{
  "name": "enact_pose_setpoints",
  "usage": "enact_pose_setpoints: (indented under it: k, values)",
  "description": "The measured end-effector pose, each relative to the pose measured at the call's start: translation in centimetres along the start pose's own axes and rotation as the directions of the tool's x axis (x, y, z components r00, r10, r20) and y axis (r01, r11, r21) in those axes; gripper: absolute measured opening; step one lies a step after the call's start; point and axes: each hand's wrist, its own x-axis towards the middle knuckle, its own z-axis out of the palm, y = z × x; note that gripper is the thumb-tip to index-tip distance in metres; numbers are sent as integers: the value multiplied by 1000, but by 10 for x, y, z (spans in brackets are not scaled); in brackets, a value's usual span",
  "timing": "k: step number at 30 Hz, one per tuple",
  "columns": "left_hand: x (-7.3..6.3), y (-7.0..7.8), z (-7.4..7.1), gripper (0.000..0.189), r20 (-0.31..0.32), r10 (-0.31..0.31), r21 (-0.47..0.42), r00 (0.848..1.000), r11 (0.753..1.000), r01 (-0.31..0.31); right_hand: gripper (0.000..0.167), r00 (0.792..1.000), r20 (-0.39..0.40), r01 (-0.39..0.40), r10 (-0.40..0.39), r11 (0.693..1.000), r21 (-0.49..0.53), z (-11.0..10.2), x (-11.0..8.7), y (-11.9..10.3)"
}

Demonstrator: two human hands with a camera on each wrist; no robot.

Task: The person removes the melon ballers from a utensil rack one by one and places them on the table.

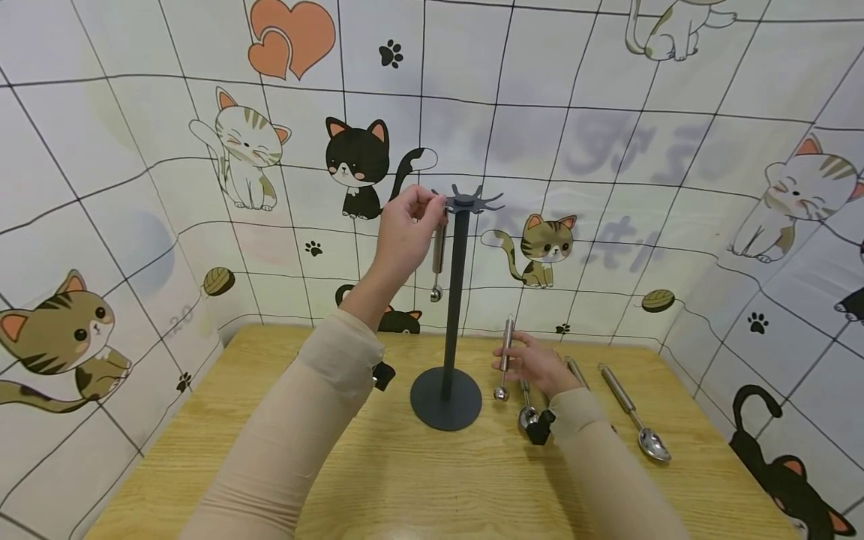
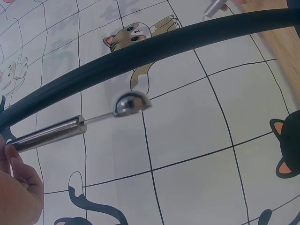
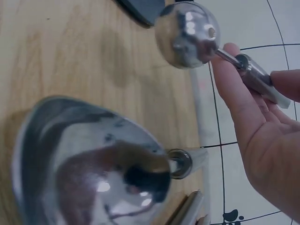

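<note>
At the top of a dark grey stand, my left hand pinches the handle end of a small steel melon baller. Its handle hangs downward beside the pole, and the round scoop shows at its lower end in the left wrist view. The fingertips are right at one of the hooks. Lower down, to the right of the stand, my right hand holds a second melon baller by its handle between thumb and fingers. That one's scoop points down toward the table.
Below the right hand lies a scoop with a wide, pointed bowl. Farther right are another metal handle and a steel spoon. The stand's round base rests on the wooden table, with a cat-print cloth behind.
</note>
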Motion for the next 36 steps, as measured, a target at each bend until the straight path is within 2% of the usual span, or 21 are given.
enact_pose_setpoints:
  k: [6, 10, 13, 20, 28, 36]
  values:
    - [0, -1, 0, 15, -1, 2, -19, 1000, 1000, -2, 61, 998, 47, -30, 33, 998, -63, 3, -1, 11]
    - [-1, -3, 0, 15, -3, 3, -29, 1000, 1000, -4, 60, 997, 38, -66, 70, 994, -88, 5, -2, 18]
    - [-1, -3, 0, 15, 1, -2, -36, 1000, 999, 2, 61, 994, 14, -108, 110, 990, -93, 7, -2, 22]
    - [-1, -2, -1, 15, -1, 9, -47, 1000, 999, -9, 62, 989, -19, -147, 146, 984, -101, 12, 1, 24]
    - [-1, -1, 0, 14, -1, -11, -74, 1000, 997, 11, 62, 983, -69, -174, 168, 979, -102, 16, 0, 23]
    - [-2, -2, 0, 13, -2, -23, -117, 1000, 993, 22, 63, 978, -134, -179, 160, 973, -146, 20, -3, 21]
